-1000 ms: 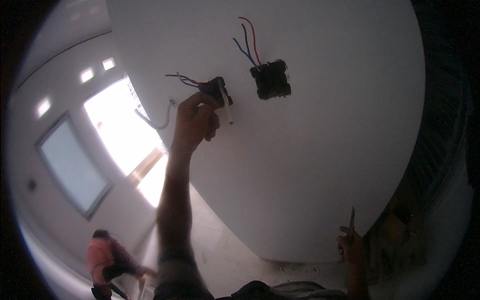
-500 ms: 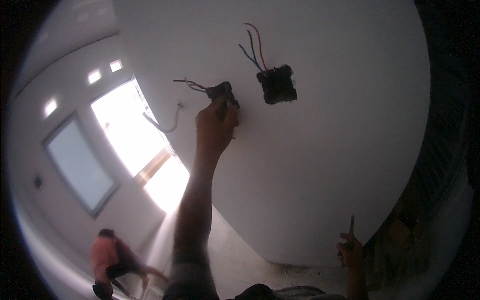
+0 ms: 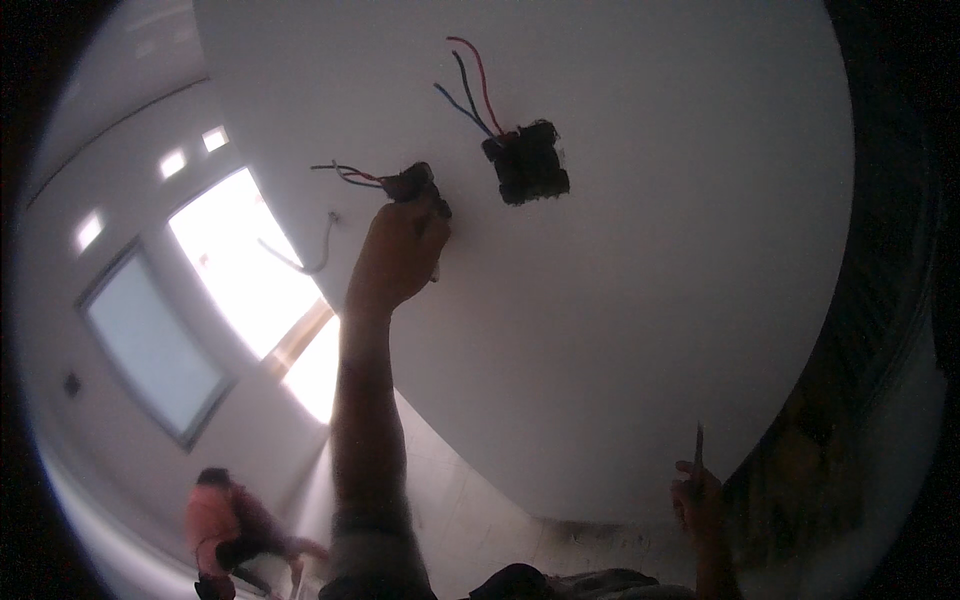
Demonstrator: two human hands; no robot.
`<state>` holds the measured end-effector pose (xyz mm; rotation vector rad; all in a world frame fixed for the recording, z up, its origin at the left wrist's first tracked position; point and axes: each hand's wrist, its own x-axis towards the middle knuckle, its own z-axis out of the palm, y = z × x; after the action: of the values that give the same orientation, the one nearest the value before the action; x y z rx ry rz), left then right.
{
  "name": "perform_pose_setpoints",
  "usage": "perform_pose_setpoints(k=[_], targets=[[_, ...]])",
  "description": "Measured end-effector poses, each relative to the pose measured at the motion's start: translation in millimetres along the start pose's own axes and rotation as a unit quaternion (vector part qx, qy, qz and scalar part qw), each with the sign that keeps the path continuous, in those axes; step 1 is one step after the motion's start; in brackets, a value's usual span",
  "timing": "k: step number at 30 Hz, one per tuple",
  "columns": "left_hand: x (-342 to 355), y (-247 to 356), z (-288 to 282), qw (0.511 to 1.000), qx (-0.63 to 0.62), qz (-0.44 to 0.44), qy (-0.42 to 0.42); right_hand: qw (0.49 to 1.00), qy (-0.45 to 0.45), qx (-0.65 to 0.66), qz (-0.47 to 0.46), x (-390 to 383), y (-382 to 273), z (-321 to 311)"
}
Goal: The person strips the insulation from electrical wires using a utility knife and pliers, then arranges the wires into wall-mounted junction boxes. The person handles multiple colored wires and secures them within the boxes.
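Note:
My left hand [image 3: 398,255] reaches up to the left wall box [image 3: 408,180], its fingers closed on a white cable [image 3: 434,274] that is mostly hidden behind them. Short coloured wires [image 3: 350,172] stick out leftward from that box. To its right, a second dark box opening [image 3: 525,165] has red, dark and blue wires [image 3: 482,75] rising from it. My right hand [image 3: 700,500], low at the right, grips a slim tool [image 3: 699,440] upright.
Another pale cable [image 3: 322,255] hangs from the white wall [image 3: 640,280] at left. Beyond the wall's edge are a bright doorway [image 3: 235,255], a window [image 3: 150,340] and a pale floor [image 3: 450,470]. A person in pink [image 3: 215,515] bends at lower left.
My left hand has turned and closed over the white cable that hung in view at the left box, now mostly covering it. My right hand stays low with the tool.

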<state>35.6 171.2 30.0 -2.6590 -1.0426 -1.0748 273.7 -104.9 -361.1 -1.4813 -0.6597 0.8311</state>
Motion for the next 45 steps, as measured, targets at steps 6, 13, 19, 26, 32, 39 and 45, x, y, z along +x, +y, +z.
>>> perform_pose_setpoints(k=[6,13,19,26,32,39,45], targets=[[-6.7,-6.4,2.1,0.998,-0.066,-0.024,-0.001,1.0,-0.029,-0.009,-0.002,11.4,-13.1,15.5],[-17.6,7.8,10.7,0.98,-0.07,-0.09,0.162,0.999,-0.029,0.023,-0.005,20.0,-7.4,25.1],[1.6,-10.2,-3.3,0.949,-0.186,-0.011,0.254,1.0,-0.022,-0.011,0.009,19.7,-14.6,26.3],[28.7,-25.5,-10.9,0.919,-0.208,-0.015,0.334,0.999,-0.03,-0.032,0.012,20.2,-18.0,18.3],[23.1,-14.9,-7.4,0.9,-0.246,-0.048,0.356,0.999,-0.01,-0.031,0.029,15.6,-19.4,13.0],[-14.5,4.4,1.2,0.96,-0.192,-0.136,0.155,0.999,-0.05,0.005,-0.014,3.9,-23.0,6.9],[-38.7,21.7,23.7,0.887,-0.422,-0.184,0.033,0.994,-0.085,-0.069,-0.013,-0.5,-47.5,14.7]])
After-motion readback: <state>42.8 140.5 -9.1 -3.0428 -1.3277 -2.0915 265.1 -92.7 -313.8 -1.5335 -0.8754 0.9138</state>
